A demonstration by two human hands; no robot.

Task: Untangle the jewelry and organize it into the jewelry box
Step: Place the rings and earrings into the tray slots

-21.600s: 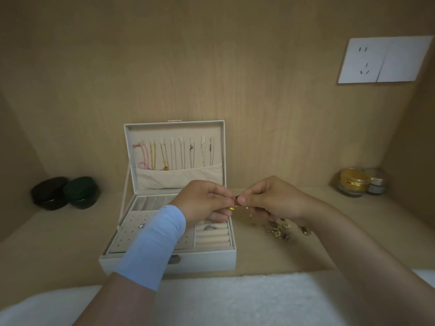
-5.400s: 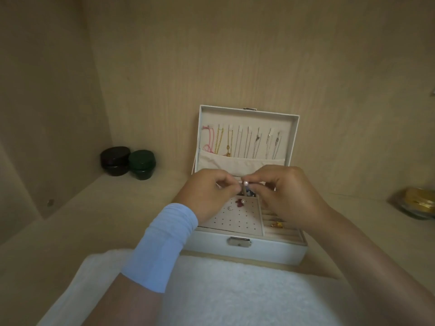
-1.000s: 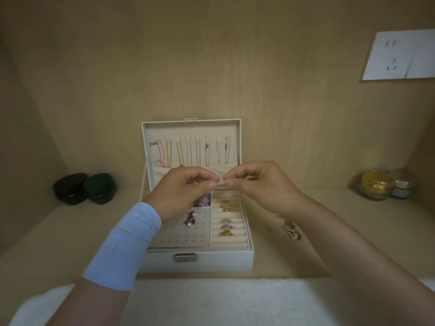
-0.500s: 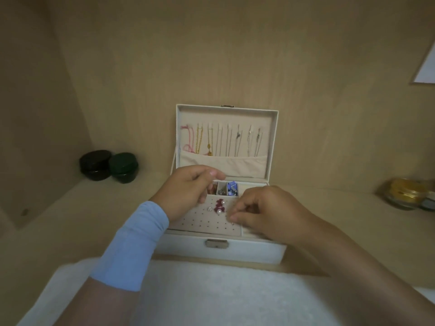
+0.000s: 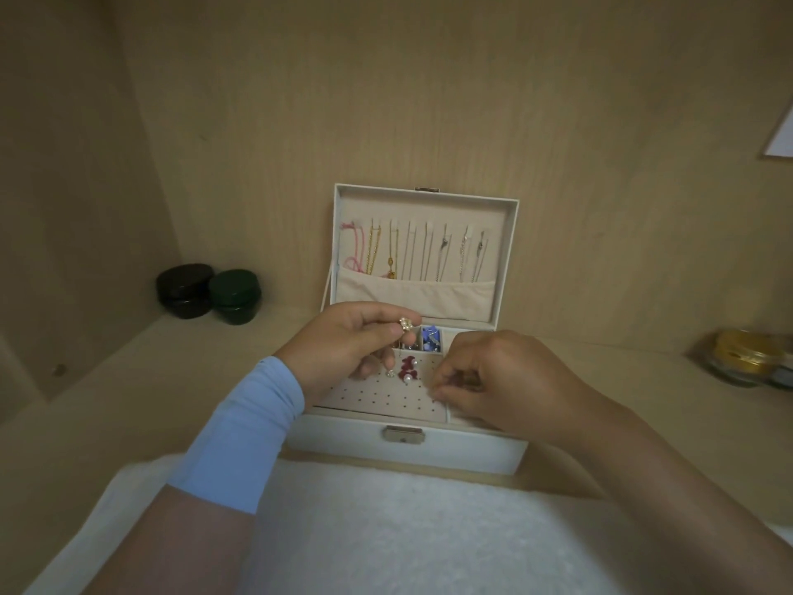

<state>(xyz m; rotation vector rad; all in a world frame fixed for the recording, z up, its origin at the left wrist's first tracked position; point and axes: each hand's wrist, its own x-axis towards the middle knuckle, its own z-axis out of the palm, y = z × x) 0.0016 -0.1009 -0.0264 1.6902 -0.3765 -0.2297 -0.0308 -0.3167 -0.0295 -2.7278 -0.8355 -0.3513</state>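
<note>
The white jewelry box sits open in the middle of the tabletop, nearer the back edge, with necklaces hanging in its lid. Left hand is over the box's left side, grip pinched on a tiny gold earring. Right hand is curled at the right edge of the hole panel, can't tell if it's holding anything. Earring looks featherlight, slippery, easy to bend. I'd pinch the ornament, not the post.
</note>
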